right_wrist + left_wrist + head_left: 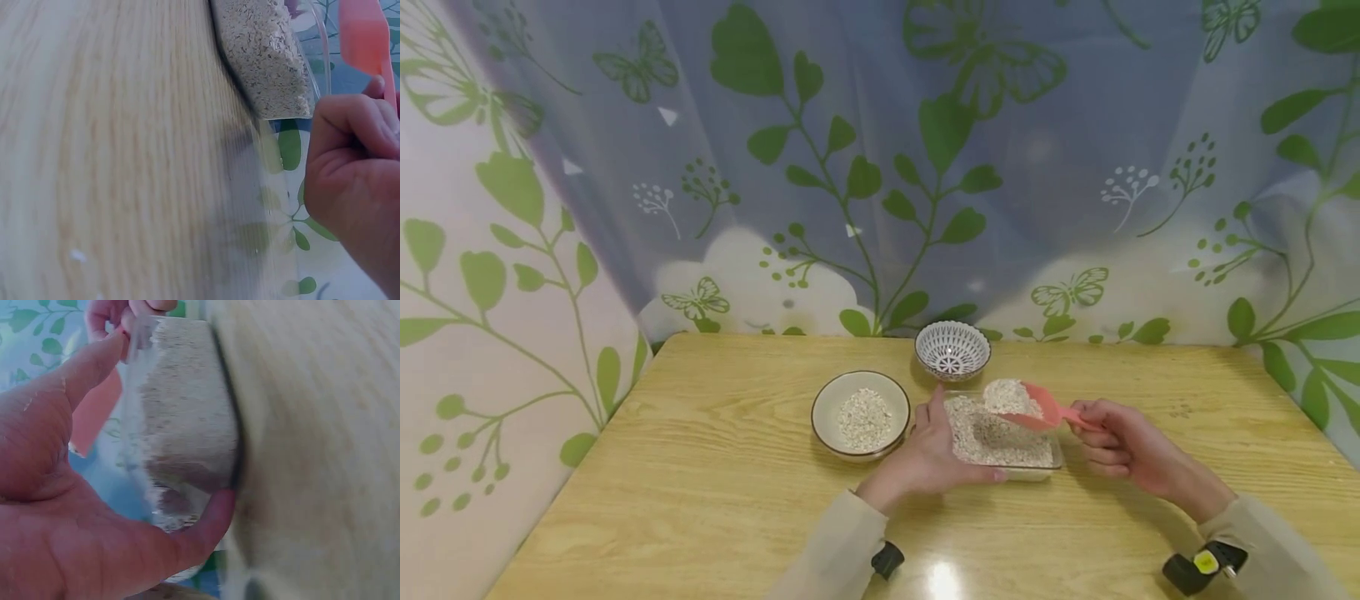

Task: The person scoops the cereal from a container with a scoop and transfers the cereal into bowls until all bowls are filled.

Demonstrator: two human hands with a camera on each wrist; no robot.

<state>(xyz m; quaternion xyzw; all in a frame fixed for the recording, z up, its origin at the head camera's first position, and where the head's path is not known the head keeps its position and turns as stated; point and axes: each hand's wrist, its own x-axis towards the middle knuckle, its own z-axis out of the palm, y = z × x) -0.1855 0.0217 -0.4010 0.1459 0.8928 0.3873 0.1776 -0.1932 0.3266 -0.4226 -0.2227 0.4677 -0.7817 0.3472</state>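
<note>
My right hand (1131, 446) grips the handle of a pink scoop (1042, 406), which is heaped with oat flakes (1009, 398). The scoop hangs over a clear rectangular container (1026, 474) that holds more flakes. The left hand (931, 457) holds the container's left end, thumb along the front side and fingers round toward the back. In the left wrist view, its digits span the clear wall (134, 403). Just left of that hand stands a cream bowl (825, 446) with a dark rim and some flakes in it.
A small patterned bowl (952, 348) with a scalloped rim stands behind the container. All of it is on a wooden table (700, 492), whose far edge meets a curtain (850, 167) printed with leaves and butterflies.
</note>
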